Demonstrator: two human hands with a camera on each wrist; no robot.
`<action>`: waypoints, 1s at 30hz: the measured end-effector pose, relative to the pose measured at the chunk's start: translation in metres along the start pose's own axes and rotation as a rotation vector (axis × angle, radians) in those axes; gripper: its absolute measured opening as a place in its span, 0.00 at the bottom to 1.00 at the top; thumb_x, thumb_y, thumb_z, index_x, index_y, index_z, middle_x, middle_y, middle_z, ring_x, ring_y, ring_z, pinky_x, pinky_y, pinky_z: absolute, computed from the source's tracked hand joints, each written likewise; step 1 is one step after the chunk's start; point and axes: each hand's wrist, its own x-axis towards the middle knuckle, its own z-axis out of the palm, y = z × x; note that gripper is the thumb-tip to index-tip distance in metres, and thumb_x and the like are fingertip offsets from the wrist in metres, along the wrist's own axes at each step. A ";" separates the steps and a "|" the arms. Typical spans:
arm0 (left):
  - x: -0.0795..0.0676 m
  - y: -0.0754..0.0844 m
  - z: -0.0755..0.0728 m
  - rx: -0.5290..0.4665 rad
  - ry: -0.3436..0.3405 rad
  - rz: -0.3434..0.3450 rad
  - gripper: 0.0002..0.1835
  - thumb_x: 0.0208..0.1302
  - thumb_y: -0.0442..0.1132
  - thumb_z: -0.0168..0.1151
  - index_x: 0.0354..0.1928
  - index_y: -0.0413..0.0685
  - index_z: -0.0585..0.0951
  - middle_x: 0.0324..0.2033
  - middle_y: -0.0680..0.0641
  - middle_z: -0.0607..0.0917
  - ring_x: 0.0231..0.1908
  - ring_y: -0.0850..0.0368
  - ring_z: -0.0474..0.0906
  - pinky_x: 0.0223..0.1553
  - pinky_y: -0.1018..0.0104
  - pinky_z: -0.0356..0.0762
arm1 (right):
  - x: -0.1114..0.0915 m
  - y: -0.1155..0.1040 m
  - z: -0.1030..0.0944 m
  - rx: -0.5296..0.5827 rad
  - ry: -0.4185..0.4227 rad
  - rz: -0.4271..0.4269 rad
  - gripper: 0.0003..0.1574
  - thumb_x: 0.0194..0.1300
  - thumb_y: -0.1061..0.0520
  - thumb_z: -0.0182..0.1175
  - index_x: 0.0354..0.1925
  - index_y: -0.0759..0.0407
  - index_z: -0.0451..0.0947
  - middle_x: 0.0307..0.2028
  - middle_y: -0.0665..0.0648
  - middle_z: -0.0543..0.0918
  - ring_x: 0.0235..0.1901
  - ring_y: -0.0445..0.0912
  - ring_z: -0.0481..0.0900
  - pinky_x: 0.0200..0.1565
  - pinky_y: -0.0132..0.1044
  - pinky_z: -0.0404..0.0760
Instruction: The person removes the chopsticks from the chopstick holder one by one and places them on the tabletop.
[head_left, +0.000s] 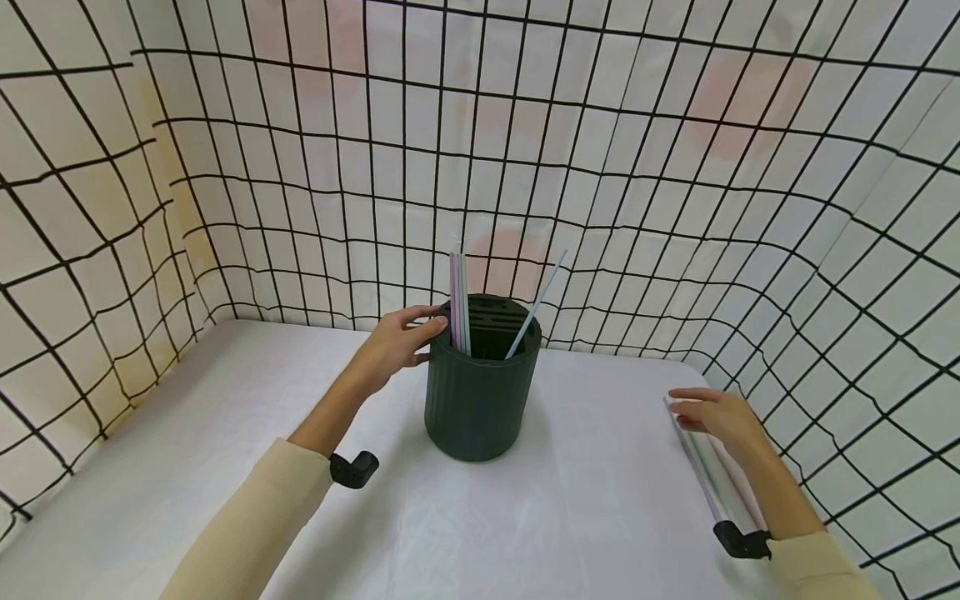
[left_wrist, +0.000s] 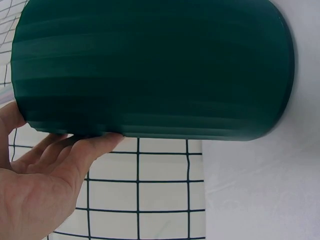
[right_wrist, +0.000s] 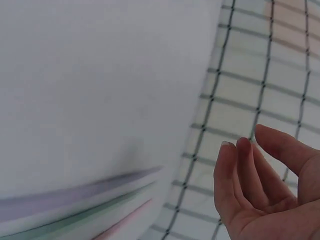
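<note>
A dark green ribbed utensil holder [head_left: 480, 408] stands upright mid-table, with a slotted insert at the back of its mouth. Several thin pastel straws [head_left: 460, 304] lean together at its left inside, and a blue straw [head_left: 534, 307] slants to the right. My left hand [head_left: 393, 346] holds the holder's left side by the rim, fingers along its outer wall in the left wrist view. At the right, my right hand [head_left: 716, 421] hovers over loose pastel straws [head_left: 708, 475], fingers loosely bent and nothing between them. Purple, green and pink straws [right_wrist: 75, 197] show in the right wrist view.
Black wire grid panels [head_left: 525, 125] enclose the back and both sides of the white table [head_left: 600, 500]. The loose straws lie close to the right panel. A dark wrist mount [head_left: 354, 469] sits on each forearm.
</note>
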 end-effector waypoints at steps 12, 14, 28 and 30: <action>-0.001 -0.001 -0.001 -0.008 -0.004 0.002 0.31 0.75 0.52 0.58 0.74 0.47 0.69 0.66 0.40 0.77 0.64 0.44 0.78 0.64 0.47 0.77 | -0.016 -0.136 0.039 0.161 -0.010 -0.237 0.31 0.69 0.43 0.66 0.60 0.61 0.79 0.45 0.50 0.89 0.41 0.38 0.89 0.67 0.51 0.76; 0.000 -0.001 -0.001 -0.011 -0.006 0.001 0.31 0.75 0.52 0.58 0.74 0.47 0.69 0.66 0.40 0.77 0.64 0.44 0.78 0.65 0.47 0.77 | -0.020 -0.154 0.050 0.206 -0.002 -0.287 0.29 0.69 0.43 0.66 0.59 0.62 0.80 0.42 0.48 0.89 0.42 0.41 0.89 0.63 0.42 0.81; 0.000 -0.002 -0.001 -0.020 -0.005 0.008 0.30 0.75 0.52 0.59 0.73 0.49 0.70 0.65 0.40 0.78 0.63 0.45 0.79 0.65 0.47 0.77 | -0.026 -0.217 0.094 0.284 -0.097 -0.392 0.27 0.71 0.48 0.64 0.62 0.61 0.77 0.50 0.62 0.88 0.47 0.48 0.88 0.67 0.50 0.77; 0.000 -0.003 -0.002 -0.020 -0.006 0.008 0.30 0.75 0.52 0.59 0.73 0.49 0.70 0.65 0.40 0.78 0.63 0.45 0.78 0.64 0.47 0.77 | -0.026 -0.218 0.099 0.270 -0.112 -0.385 0.27 0.72 0.48 0.63 0.63 0.61 0.75 0.52 0.62 0.87 0.49 0.49 0.86 0.66 0.51 0.77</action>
